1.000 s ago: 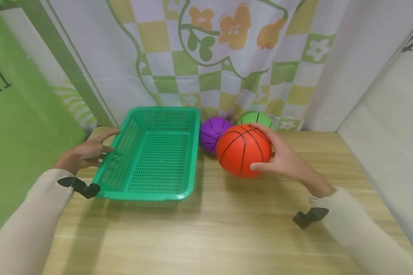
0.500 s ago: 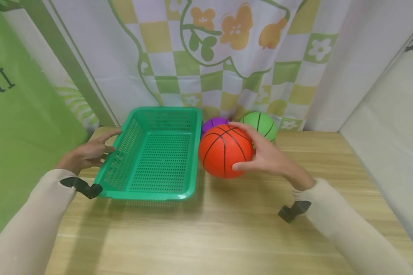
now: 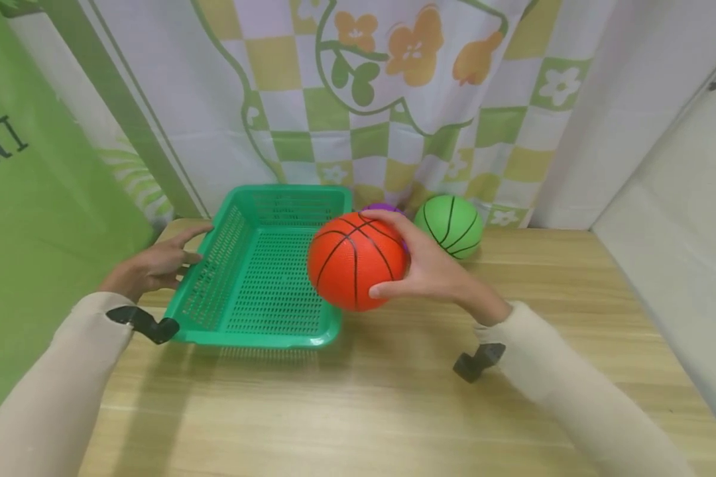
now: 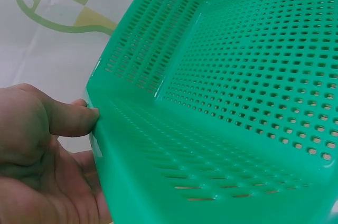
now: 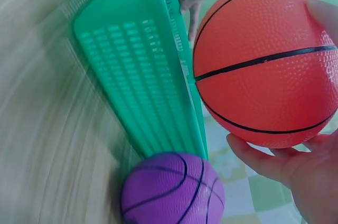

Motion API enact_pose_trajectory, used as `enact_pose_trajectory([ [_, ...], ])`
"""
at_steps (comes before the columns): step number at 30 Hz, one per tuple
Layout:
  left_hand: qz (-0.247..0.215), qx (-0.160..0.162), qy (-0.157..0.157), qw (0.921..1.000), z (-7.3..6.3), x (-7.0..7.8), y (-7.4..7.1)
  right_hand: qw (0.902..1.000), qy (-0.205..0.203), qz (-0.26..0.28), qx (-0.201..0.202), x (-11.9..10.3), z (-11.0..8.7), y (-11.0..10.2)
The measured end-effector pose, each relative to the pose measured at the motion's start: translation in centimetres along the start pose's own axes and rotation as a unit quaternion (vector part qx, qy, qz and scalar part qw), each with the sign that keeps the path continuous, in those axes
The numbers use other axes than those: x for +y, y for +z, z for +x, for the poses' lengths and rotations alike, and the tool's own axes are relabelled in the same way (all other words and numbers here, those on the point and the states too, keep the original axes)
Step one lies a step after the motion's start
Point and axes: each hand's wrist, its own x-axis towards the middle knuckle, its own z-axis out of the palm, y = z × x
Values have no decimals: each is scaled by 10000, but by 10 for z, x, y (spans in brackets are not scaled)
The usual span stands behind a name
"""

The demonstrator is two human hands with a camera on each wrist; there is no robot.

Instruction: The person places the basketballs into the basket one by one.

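Note:
My right hand (image 3: 429,268) grips a red-orange toy basketball (image 3: 355,262), thumb on the near side and fingers over the far side. The ball is held up, overlapping the right rim of a green plastic basket (image 3: 286,341) in the head view. Close-up in the right wrist view, the ball (image 5: 264,71) appears beside the upper rim. At the basket's left side, my left hand (image 3: 155,265) holds the rim. In the left wrist view, a digit tip lies on the rim, while other fingers of the left hand (image 4: 47,155) are partly hidden behind the wall.
A purple ball (image 5: 174,192) sits against the basket's right side, mostly hidden behind the red ball in the head view. Right of it rests a green ball (image 3: 450,225), close to the printed curtain (image 3: 382,139). All stand on a wooden table (image 3: 394,397).
My right hand has carried the red-orange ball leftward, from in front of the purple and green balls to the basket's right rim. The left hand and basket stay nearly still.

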Motion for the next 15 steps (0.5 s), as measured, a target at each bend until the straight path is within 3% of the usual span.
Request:
enact_pose_trajectory([
  [15,11,61,-64,10000,2,0,1,9994,-277,-156,-133,0,20,31],
])
